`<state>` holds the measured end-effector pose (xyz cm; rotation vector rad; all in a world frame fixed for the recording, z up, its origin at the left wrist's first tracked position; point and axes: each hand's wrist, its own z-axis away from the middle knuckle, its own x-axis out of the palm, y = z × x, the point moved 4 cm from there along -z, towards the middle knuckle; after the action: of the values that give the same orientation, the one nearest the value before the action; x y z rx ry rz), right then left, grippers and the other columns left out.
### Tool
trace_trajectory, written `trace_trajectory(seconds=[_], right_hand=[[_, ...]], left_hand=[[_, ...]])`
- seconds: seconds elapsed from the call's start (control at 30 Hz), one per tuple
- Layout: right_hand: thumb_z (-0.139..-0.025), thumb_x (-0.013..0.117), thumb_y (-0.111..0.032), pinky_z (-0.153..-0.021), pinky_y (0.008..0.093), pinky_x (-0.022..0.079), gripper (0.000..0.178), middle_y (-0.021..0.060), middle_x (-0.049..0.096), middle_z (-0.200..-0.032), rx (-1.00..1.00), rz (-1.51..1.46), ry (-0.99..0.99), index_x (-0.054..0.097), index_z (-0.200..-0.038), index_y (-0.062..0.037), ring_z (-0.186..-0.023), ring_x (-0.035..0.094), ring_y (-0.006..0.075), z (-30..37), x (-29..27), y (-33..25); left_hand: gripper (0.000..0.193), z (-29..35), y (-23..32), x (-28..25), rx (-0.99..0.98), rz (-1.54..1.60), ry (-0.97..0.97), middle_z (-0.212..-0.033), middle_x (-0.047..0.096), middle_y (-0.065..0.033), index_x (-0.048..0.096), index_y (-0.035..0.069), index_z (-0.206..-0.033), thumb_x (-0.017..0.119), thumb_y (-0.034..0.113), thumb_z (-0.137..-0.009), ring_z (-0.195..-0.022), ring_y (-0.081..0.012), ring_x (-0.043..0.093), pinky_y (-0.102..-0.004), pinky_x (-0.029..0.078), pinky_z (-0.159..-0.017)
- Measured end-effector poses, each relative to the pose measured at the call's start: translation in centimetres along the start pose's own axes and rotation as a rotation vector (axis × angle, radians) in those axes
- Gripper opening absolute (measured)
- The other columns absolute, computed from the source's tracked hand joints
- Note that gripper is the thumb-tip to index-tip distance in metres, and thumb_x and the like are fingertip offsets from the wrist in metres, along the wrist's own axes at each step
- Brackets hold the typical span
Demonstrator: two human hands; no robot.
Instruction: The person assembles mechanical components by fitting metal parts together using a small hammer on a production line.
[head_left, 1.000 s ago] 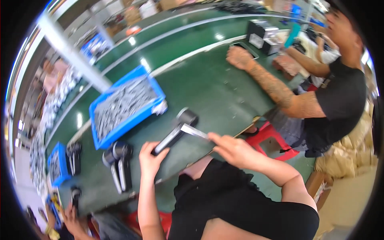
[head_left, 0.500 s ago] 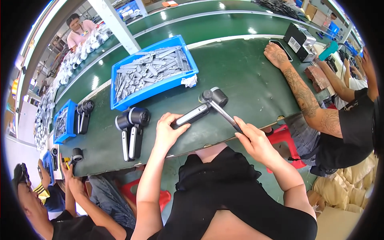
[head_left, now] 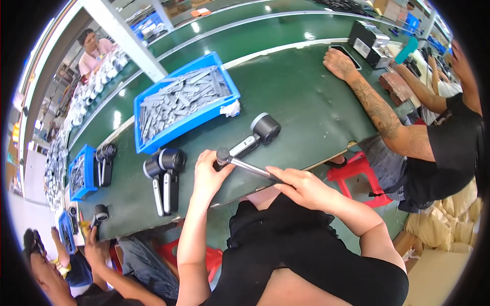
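My left hand (head_left: 206,176) is closed round the lower end of a black, hair-dryer-shaped device (head_left: 265,127), whose round barrel head points away from me and whose handle bears a pale strip. My right hand (head_left: 306,189) grips the dark end of a small mallet (head_left: 250,167) with a metal shaft. Its round dark head lies over the handle's lower end, close to my left fingers; whether it touches cannot be told. To the left, two similar devices (head_left: 170,160) stand together on the green table.
A blue bin (head_left: 168,137) of grey plastic parts sits beyond my left hand. Farther left are a smaller blue bin (head_left: 84,194) and another device (head_left: 105,153). A co-worker's tattooed arm (head_left: 375,109) rests on the table at right, near a phone (head_left: 347,57). Another person works at left.
The mallet head has moved from the device's barrel joint down to the handle's lower end by my left hand. My right hand has shifted left and slightly nearer. The view has tilted a little.
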<state>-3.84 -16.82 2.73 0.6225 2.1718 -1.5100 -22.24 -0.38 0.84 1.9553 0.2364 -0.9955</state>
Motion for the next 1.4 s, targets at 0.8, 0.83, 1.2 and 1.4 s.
trace_trajectory(seconds=[0.8,0.83,1.2,1.4], right_hand=[[-0.091,0.060,-0.012,-0.091,0.0357,0.049,0.045,0.0210,0.059,-0.122,0.052,-0.156,0.317,0.047,-0.133,-0.0011,-0.109,0.061,0.0323,-2.5,-3.0,5.6],[-0.090,0.060,-0.011,-0.091,0.0353,0.049,0.044,0.0196,0.059,-0.123,0.067,-0.155,0.300,0.048,-0.131,-0.0002,-0.110,0.061,0.0306,-2.6,-3.4,5.2],[-0.090,0.057,-0.003,-0.044,0.0196,0.036,0.046,0.0007,0.054,-0.073,0.134,-0.283,0.285,0.047,-0.135,-0.0023,-0.050,0.044,0.0034,-6.0,-3.1,4.9],[-0.093,0.052,-0.010,-0.039,0.0220,0.036,0.046,0.0023,0.051,-0.073,0.363,-0.821,0.250,0.040,-0.137,-0.0023,-0.049,0.045,0.0066,-11.0,-4.3,6.5]], left_hand=[[0.036,10.3,-7.1,-10.8,-0.121,-0.678,0.420,-0.130,0.053,-0.0163,0.065,0.005,-0.081,0.082,0.028,-0.058,-0.109,-0.0441,0.050,-0.0505,0.044,-0.091],[0.036,10.1,-7.0,-11.0,-0.082,-0.636,0.402,-0.126,0.055,-0.0158,0.065,0.005,-0.080,0.083,0.027,-0.058,-0.108,-0.0443,0.050,-0.0532,0.043,-0.091],[0.036,15.0,-11.2,-15.6,-0.386,-0.744,0.543,-0.114,0.060,-0.0115,0.069,0.007,-0.083,0.083,0.032,-0.060,-0.114,-0.0410,0.047,-0.0517,0.038,-0.093],[0.037,14.4,-15.1,-17.9,-0.555,-0.870,0.669,-0.109,0.063,-0.0136,0.070,0.004,-0.081,0.080,0.035,-0.064,-0.108,-0.0392,0.051,-0.0508,0.044,-0.088]])
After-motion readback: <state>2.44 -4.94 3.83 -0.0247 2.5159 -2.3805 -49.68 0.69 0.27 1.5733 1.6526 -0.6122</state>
